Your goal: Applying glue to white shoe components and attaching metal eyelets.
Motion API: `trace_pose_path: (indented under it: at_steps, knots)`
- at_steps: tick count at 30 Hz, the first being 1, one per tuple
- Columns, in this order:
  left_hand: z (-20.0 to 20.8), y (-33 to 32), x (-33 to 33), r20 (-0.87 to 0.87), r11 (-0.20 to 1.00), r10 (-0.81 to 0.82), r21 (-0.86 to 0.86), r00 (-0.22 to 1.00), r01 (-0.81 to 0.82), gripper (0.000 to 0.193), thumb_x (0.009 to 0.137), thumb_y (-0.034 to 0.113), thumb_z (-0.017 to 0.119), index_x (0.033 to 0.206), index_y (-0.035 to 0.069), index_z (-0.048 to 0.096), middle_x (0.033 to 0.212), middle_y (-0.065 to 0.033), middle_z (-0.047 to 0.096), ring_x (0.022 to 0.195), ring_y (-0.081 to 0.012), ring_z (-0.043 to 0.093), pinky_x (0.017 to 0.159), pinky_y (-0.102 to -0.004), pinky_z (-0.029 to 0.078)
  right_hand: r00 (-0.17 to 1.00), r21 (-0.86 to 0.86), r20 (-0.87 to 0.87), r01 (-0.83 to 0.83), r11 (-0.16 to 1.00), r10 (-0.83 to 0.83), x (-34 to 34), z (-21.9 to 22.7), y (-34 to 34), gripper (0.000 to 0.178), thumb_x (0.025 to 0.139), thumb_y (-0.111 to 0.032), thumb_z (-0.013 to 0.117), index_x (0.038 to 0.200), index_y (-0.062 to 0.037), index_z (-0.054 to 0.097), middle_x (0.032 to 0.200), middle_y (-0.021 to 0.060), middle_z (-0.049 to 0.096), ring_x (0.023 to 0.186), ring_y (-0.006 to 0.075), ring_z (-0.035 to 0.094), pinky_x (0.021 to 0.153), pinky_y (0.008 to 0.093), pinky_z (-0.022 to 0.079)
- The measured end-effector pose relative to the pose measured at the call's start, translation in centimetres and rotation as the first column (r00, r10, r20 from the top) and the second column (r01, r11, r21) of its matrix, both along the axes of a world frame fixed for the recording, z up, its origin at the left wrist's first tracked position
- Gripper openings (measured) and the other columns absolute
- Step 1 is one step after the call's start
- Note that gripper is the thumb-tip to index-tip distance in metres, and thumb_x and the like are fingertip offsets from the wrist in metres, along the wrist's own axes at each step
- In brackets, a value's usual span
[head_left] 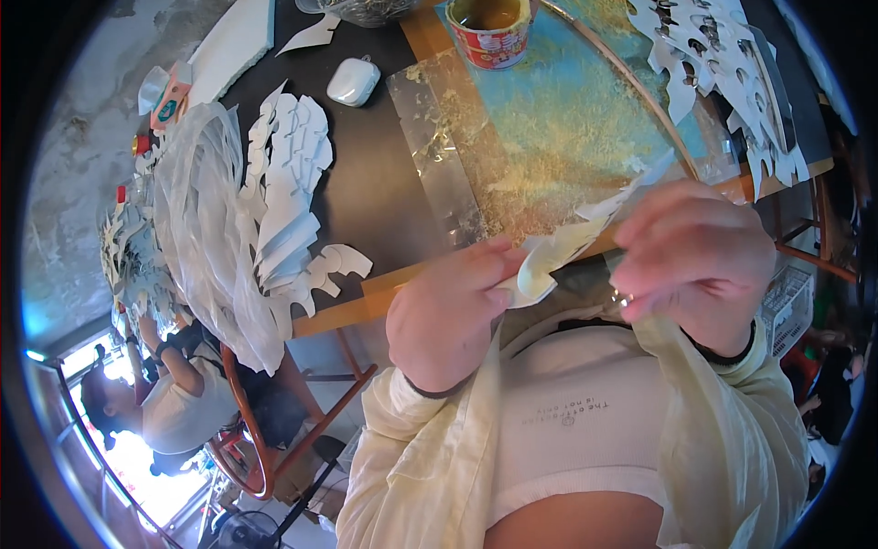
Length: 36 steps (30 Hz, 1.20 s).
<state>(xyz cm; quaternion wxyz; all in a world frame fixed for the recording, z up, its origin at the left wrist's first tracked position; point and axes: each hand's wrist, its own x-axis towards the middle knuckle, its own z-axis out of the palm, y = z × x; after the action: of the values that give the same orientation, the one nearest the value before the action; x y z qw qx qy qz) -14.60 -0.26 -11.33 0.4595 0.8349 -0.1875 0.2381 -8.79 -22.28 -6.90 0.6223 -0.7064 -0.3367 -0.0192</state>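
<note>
My left hand (448, 311) pinches the near end of a white cut-out piece (560, 249) with a feathered edge, held above the table's front edge. My right hand (697, 256), blurred by motion, is closed over the far end of the same piece. A small shiny bit shows under its fingers, too blurred to identify. Below the piece lies a blue sheet (567, 119) dusted with gold glitter, partly covered by a clear plastic strip (439, 165).
A red tin (489, 32) of brownish liquid stands at the back. White cut-outs are piled at the left (293, 183) and at the back right (722, 64). Also in view: a clear plastic bag (206, 229), a white mouse-shaped object (352, 80), and another person (174, 403) lower left by a red metal frame (274, 439).
</note>
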Motion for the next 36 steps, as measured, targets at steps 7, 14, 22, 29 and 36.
trace_pose_path:
  at_steps: [7, 14, 22, 29, 36]
  knots:
    - [0.7, -1.7, -0.6, -0.321, 0.916, 0.040, -0.366, 0.946, -0.163, 0.014, 0.080, -0.006, 0.071, 0.088, 0.000, 0.061, 0.090, -0.0136, 0.070, 0.079, -0.0144, 0.069, 0.065, -0.0232, 0.052, 0.997, -0.090, -0.011, 0.080, 0.993, -0.082, 0.9, 0.0, 1.5, 0.012, 0.072, -0.002, 0.076, 0.083, -0.0042, 0.073, 0.087, 0.0097, 0.066, 0.079, 0.0212, 0.062, 0.073, 0.0341, 0.048]
    - [1.2, -2.5, -0.3, -0.534, 0.742, -0.078, -0.595, 0.842, -0.308, 0.020, 0.080, 0.000, 0.075, 0.092, -0.002, 0.060, 0.081, -0.0081, 0.067, 0.071, -0.0107, 0.063, 0.064, -0.0221, 0.050, 0.982, -0.135, -0.129, 0.121, 0.983, -0.139, 0.9, -0.7, 1.9, 0.014, 0.073, -0.001, 0.075, 0.087, -0.0017, 0.073, 0.087, 0.0083, 0.065, 0.078, 0.0162, 0.062, 0.070, 0.0269, 0.047]
    - [0.7, -2.1, 0.2, -0.599, 0.833, 0.002, -0.443, 0.801, -0.333, 0.018, 0.082, 0.005, 0.074, 0.092, -0.004, 0.062, 0.083, -0.0069, 0.068, 0.072, -0.0094, 0.064, 0.064, -0.0200, 0.049, 0.976, -0.159, -0.126, 0.159, 0.974, -0.180, 1.3, -0.8, 2.2, 0.012, 0.076, -0.001, 0.074, 0.089, -0.0027, 0.074, 0.086, 0.0079, 0.065, 0.072, 0.0134, 0.062, 0.065, 0.0244, 0.048]
    - [1.3, -2.4, 0.6, -0.629, 0.717, -0.150, -0.600, 0.763, -0.354, 0.020, 0.084, 0.006, 0.073, 0.094, -0.006, 0.060, 0.081, -0.0087, 0.068, 0.070, -0.0106, 0.065, 0.063, -0.0209, 0.053, 0.984, -0.265, 0.064, 0.180, 0.947, -0.169, 2.1, -1.3, 2.2, 0.015, 0.074, 0.001, 0.075, 0.089, -0.0031, 0.073, 0.084, 0.0068, 0.066, 0.071, 0.0137, 0.062, 0.064, 0.0240, 0.048]
    - [1.6, -2.4, 1.0, -0.686, 0.735, -0.162, -0.564, 0.709, -0.377, 0.015, 0.089, 0.002, 0.064, 0.097, -0.003, 0.053, 0.086, -0.0132, 0.068, 0.075, -0.0140, 0.064, 0.065, -0.0277, 0.055, 0.956, -0.319, 0.162, 0.286, 0.903, -0.246, 2.2, -1.6, 2.8, 0.014, 0.072, -0.004, 0.077, 0.085, -0.0063, 0.073, 0.082, 0.0060, 0.066, 0.070, 0.0168, 0.062, 0.064, 0.0287, 0.047]
